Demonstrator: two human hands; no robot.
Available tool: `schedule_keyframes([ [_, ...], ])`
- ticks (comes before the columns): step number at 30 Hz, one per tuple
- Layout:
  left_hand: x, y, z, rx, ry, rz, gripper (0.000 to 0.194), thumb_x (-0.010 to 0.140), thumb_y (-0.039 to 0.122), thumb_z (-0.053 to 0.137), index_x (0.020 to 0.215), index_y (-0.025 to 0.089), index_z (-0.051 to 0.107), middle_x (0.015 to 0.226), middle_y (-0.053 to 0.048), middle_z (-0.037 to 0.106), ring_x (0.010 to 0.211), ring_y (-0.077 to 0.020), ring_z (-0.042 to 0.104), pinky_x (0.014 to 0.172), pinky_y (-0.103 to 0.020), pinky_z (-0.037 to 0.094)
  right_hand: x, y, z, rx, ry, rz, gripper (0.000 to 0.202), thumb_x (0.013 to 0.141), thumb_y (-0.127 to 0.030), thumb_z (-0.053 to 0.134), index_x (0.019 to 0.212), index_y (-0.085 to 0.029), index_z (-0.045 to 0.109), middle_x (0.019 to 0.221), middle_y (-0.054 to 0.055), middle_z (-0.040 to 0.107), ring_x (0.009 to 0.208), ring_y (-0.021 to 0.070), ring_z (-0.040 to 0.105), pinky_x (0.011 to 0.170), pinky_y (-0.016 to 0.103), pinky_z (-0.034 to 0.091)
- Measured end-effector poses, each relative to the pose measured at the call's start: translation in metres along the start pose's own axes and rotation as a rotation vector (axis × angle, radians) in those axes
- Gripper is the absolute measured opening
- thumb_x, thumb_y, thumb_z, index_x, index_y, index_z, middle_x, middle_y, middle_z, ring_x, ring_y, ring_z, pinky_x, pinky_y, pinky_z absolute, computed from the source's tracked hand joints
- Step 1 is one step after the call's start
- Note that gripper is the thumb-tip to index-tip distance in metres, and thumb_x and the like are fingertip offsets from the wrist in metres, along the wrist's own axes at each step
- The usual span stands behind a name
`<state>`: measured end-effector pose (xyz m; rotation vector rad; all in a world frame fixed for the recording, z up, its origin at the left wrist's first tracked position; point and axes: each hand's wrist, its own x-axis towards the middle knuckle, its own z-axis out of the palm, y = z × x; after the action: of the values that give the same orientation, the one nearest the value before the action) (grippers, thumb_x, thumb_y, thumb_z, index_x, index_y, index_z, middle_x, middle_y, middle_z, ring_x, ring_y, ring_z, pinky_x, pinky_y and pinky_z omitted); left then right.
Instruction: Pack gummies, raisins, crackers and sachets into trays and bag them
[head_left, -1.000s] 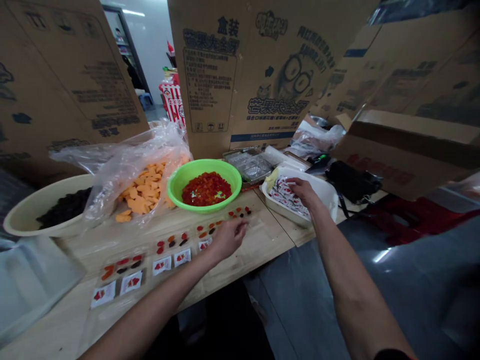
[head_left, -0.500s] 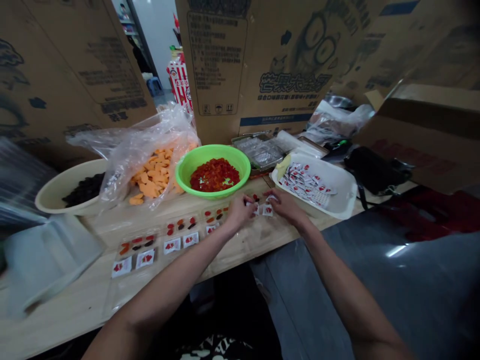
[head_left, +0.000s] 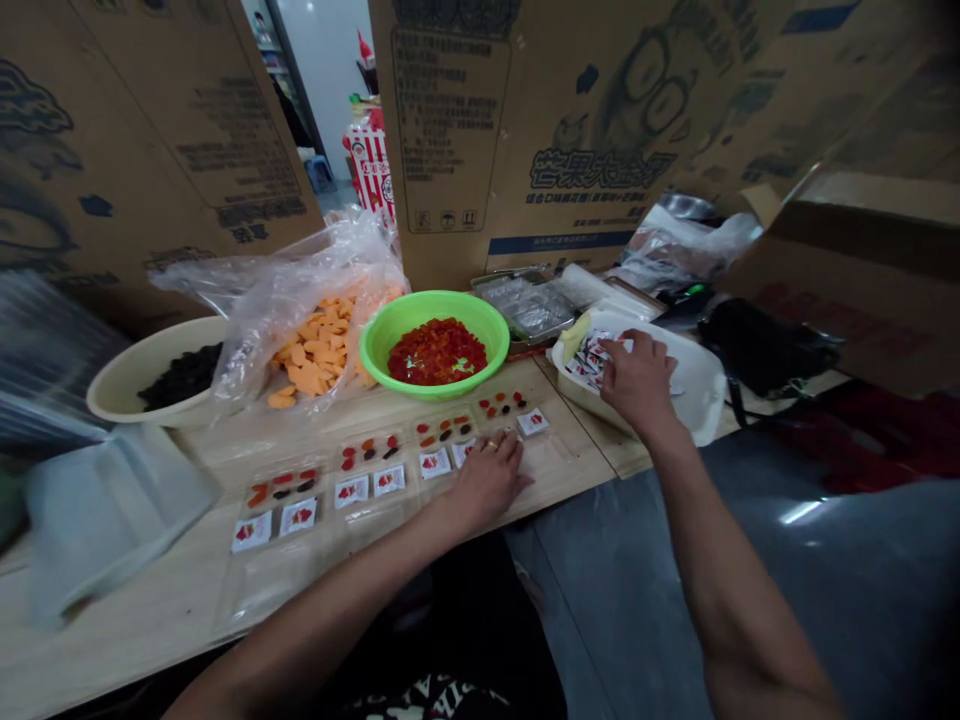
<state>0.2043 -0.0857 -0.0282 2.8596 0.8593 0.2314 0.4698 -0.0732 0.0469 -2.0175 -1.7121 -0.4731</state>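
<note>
My left hand (head_left: 491,478) lies palm down over the clear plastic trays, fingers stretched forward and partly covering a sachet. My right hand (head_left: 639,378) is inside the white basin (head_left: 705,400), its spread fingers over a heap of small printed sachets (head_left: 586,360); its fingertips are partly hidden. Clear compartment trays (head_left: 322,530) run in a row along the table edge. Red, orange and dark gummy-like pieces (head_left: 369,447) sit in their upper compartments. Below these are white sachets with red print, including a sachet (head_left: 533,422) at the right end.
A green bowl (head_left: 495,345) holds small red-orange pieces. Left of it are a plastic bag (head_left: 247,290) with orange pieces (head_left: 322,345) and a cream bowl (head_left: 112,385) of dark pieces. Cardboard boxes (head_left: 465,120) wall the back. A black bag (head_left: 757,340) lies at the right.
My right hand has left the rightmost tray and moved right into the white basin. My left hand has come slightly nearer me and flattened over the trays.
</note>
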Motion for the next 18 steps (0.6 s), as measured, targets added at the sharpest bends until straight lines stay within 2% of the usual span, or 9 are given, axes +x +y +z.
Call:
schedule_keyframes([
  [2,-0.005,0.000,0.005,-0.019,-0.041,0.001,0.054,0.102,0.043,0.043,0.143,0.008,0.046,0.156,-0.020,0.040,0.143,-0.0315,0.041,0.113,-0.045,0.038,-0.009,-0.010,0.007,0.040,-0.163,-0.154,0.039,0.082,-0.010,0.050,0.117,-0.012,0.068,0.117,0.020,0.062,0.109,0.0338,0.057,0.093,0.049,0.047],
  [5,-0.006,-0.005,0.009,-0.053,-0.074,0.015,0.066,0.102,0.048,0.038,0.150,0.003,0.035,0.160,-0.024,0.030,0.149,-0.0309,0.031,0.119,-0.043,0.030,-0.045,-0.036,0.033,0.187,-0.455,-0.408,0.045,0.086,-0.007,0.042,0.124,-0.011,0.065,0.123,0.018,0.065,0.115,0.0275,0.059,0.100,0.041,0.048],
  [7,-0.005,-0.008,0.008,-0.071,-0.106,0.041,0.072,0.101,0.052,0.038,0.152,0.000,0.032,0.160,-0.025,0.029,0.151,-0.0322,0.027,0.123,-0.046,0.023,-0.075,-0.047,0.052,0.176,-0.509,-0.446,0.046,0.093,-0.017,0.039,0.134,-0.008,0.058,0.139,0.022,0.056,0.129,0.0294,0.053,0.107,0.045,0.045],
  [9,-0.003,-0.009,0.007,-0.101,-0.117,0.045,0.076,0.100,0.056,0.038,0.153,0.001,0.031,0.159,-0.024,0.031,0.151,-0.0325,0.026,0.124,-0.049,0.020,-0.100,-0.047,0.069,0.135,-0.469,-0.422,0.053,0.097,-0.034,0.040,0.141,-0.007,0.053,0.151,0.024,0.046,0.140,0.0338,0.043,0.111,0.052,0.041],
  [11,0.000,-0.008,0.008,-0.144,-0.091,0.006,0.079,0.099,0.060,0.038,0.154,0.004,0.030,0.159,-0.022,0.034,0.150,-0.0312,0.028,0.124,-0.049,0.022,-0.116,-0.039,0.085,0.136,-0.411,-0.407,0.056,0.098,-0.038,0.037,0.147,-0.013,0.049,0.154,0.021,0.042,0.144,0.0332,0.039,0.112,0.054,0.039],
  [13,0.005,-0.006,0.010,-0.180,-0.073,-0.042,0.081,0.097,0.062,0.041,0.153,0.004,0.031,0.158,-0.021,0.037,0.149,-0.0308,0.030,0.124,-0.048,0.024,-0.122,-0.030,0.102,0.169,-0.333,-0.409,0.058,0.098,-0.038,0.034,0.154,-0.022,0.041,0.158,0.016,0.037,0.144,0.0308,0.039,0.110,0.053,0.042],
  [15,0.008,-0.005,0.009,-0.200,-0.073,-0.050,0.081,0.097,0.061,0.040,0.151,0.001,0.033,0.158,-0.022,0.036,0.149,-0.0317,0.030,0.123,-0.047,0.025,-0.125,-0.023,0.118,0.196,-0.230,-0.416,0.065,0.095,-0.041,0.038,0.159,-0.034,0.028,0.159,0.010,0.034,0.141,0.0346,0.043,0.106,0.060,0.044],
  [18,-0.002,-0.009,-0.005,-0.198,0.004,-0.019,0.070,0.101,0.047,0.039,0.151,-0.002,0.032,0.160,-0.023,0.032,0.149,-0.0326,0.031,0.121,-0.046,0.030,-0.126,-0.017,0.137,0.284,-0.140,-0.407,0.077,0.086,-0.047,0.047,0.156,-0.051,0.015,0.159,0.000,0.033,0.135,0.0407,0.047,0.097,0.071,0.044],
])
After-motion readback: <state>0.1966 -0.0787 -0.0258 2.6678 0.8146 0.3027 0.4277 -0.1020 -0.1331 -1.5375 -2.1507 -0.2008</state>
